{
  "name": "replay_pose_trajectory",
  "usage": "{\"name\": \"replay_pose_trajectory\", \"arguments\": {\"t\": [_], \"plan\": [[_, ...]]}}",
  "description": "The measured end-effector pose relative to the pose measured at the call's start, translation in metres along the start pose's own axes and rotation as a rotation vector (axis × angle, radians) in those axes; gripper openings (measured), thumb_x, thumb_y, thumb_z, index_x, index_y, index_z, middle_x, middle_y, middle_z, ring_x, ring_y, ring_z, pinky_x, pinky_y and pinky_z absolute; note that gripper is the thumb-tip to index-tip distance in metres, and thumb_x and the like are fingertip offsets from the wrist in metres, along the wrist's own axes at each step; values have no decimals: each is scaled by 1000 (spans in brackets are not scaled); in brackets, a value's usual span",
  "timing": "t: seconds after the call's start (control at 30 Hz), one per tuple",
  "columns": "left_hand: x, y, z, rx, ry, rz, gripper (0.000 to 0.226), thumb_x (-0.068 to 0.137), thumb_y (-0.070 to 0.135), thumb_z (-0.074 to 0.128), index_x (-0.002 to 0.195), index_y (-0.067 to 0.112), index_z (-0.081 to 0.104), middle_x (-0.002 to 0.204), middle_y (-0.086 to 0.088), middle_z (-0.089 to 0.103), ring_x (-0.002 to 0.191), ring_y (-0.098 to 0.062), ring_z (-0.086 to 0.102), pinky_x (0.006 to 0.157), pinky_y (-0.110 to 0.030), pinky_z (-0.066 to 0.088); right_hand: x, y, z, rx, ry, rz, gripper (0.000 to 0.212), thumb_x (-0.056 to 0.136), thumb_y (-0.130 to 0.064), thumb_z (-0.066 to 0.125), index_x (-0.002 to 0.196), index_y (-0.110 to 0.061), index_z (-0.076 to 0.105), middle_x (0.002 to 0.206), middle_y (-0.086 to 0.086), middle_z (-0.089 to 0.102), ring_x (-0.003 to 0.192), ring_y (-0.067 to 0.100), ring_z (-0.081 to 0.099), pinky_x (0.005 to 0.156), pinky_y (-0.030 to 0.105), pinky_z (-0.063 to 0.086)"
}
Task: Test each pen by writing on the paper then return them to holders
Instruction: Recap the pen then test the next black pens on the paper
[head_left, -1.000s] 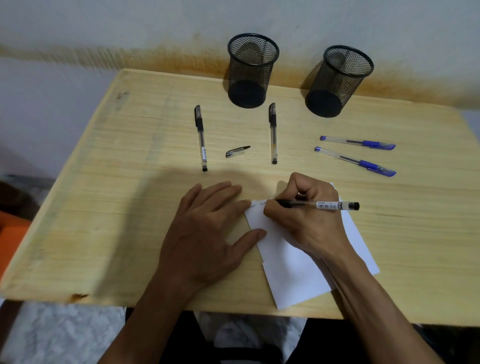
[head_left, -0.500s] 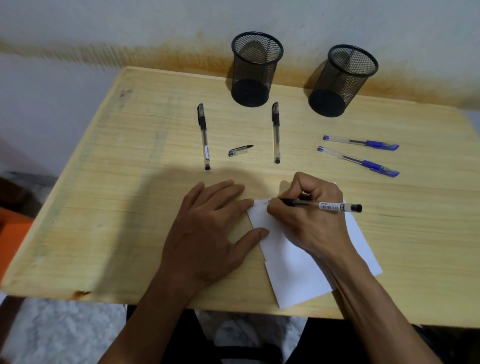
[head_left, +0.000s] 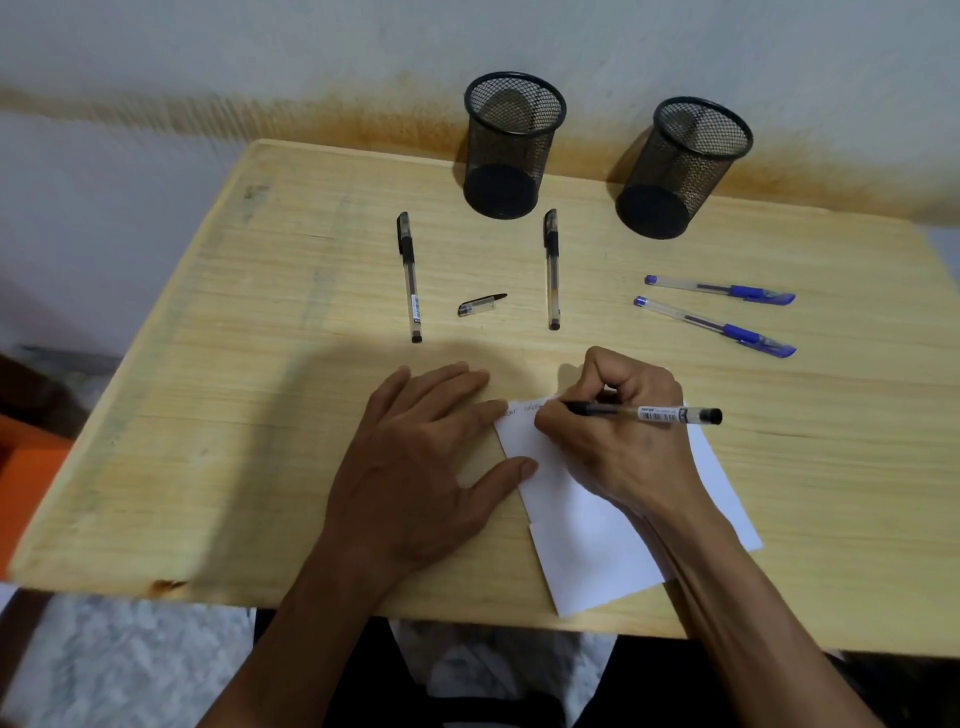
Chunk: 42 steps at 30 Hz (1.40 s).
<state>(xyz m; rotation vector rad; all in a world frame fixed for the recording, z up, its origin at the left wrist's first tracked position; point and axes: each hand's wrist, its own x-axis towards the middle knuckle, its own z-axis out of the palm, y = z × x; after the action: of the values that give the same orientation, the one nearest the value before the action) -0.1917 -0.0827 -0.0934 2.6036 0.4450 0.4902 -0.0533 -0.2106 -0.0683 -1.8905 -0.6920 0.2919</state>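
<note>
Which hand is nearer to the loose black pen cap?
Left. The left hand lies just below the pen cap; the right hand is below and farther right.

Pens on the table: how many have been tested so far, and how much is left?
Both holders look empty, so none returned yet. The right hand is writing with a black pen on the paper, faint marks showing; the left hand steadies it. Two black pens, two blue pens and a loose cap remain.
</note>
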Motion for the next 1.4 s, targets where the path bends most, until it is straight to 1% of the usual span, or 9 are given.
{"name": "replay_pose_trajectory", "arguments": {"t": [0.13, 0.33, 0.73, 0.83, 0.93, 1.1, 1.2, 1.3, 1.4], "plan": [[0, 0, 1, 9, 0, 0, 54, 84, 64, 57, 119, 26, 70, 136, 4, 62, 134, -13, 50, 116, -47, 31, 2, 2, 0, 10, 14, 24, 25, 68, 4, 73, 59, 2, 50, 51, 8, 51, 48, 11, 44, 46, 27, 35], [0, -3, 1, 38, -15, 5, 55, 84, 68, 52, 121, 30, 67, 138, 5, 60, 134, -12, 49, 117, -46, 30, 10, -7, -11, 574, 32, 251, 18, 80, 29, 53, 70, 19, 41, 52, 18, 51, 38, 14, 52, 46, 30, 41], [0, -5, 10, 9, 104, 66, 52, 79, 64, 65, 110, 23, 75, 126, 2, 69, 122, -16, 61, 103, -53, 44, 7, -20, -35, 965, 101, 392, 24, 89, 15, 59, 75, -5, 58, 64, 13, 63, 50, 13, 56, 46, 17, 49], [2, 4, 2, -156, 158, -71, 43, 78, 57, 73, 109, 28, 76, 122, 9, 70, 118, -7, 62, 101, -45, 50, -4, -28, -50, 888, 80, 320, 26, 86, 14, 64, 73, -7, 57, 64, 14, 65, 52, 15, 59, 48, 19, 50], [16, 11, -9, -394, 377, -316, 23, 79, 38, 81, 99, 27, 77, 104, 17, 69, 104, -7, 68, 87, -37, 59, -15, -31, -57, 721, 70, 241, 22, 82, 13, 69, 75, -7, 62, 76, 18, 72, 65, 17, 68, 56, 23, 54], [68, -2, -27, -32, 384, -556, 37, 87, 44, 66, 113, 19, 72, 114, -5, 71, 114, -28, 58, 95, -42, 49, -29, -28, -60, 596, 73, 240, 13, 78, 6, 79, 86, -5, 76, 89, 9, 79, 80, 18, 75, 69, 28, 61], [80, 1, -29, 24, 333, -462, 33, 89, 40, 65, 113, 19, 72, 116, -5, 69, 115, -28, 54, 96, -41, 46, -39, -25, -64, 536, 85, 252, 18, 80, 3, 79, 86, -13, 80, 88, 2, 80, 84, 22, 76, 78, 36, 64], [87, 11, -20, 147, 201, -254, 30, 91, 39, 63, 116, 25, 72, 117, -1, 68, 116, -25, 52, 97, -40, 40, -44, -24, -68, 473, 92, 234, 17, 81, -3, 80, 90, -18, 80, 86, -4, 81, 81, 13, 77, 75, 31, 64], [94, 14, -9, 317, 57, -243, 25, 94, 36, 57, 109, 27, 74, 108, 0, 68, 109, -26, 53, 90, -38, 33, -46, -23, -70, 480, 107, 241, 14, 83, -8, 80, 93, -17, 77, 84, -2, 81, 80, 15, 77, 72, 33, 64]]}}
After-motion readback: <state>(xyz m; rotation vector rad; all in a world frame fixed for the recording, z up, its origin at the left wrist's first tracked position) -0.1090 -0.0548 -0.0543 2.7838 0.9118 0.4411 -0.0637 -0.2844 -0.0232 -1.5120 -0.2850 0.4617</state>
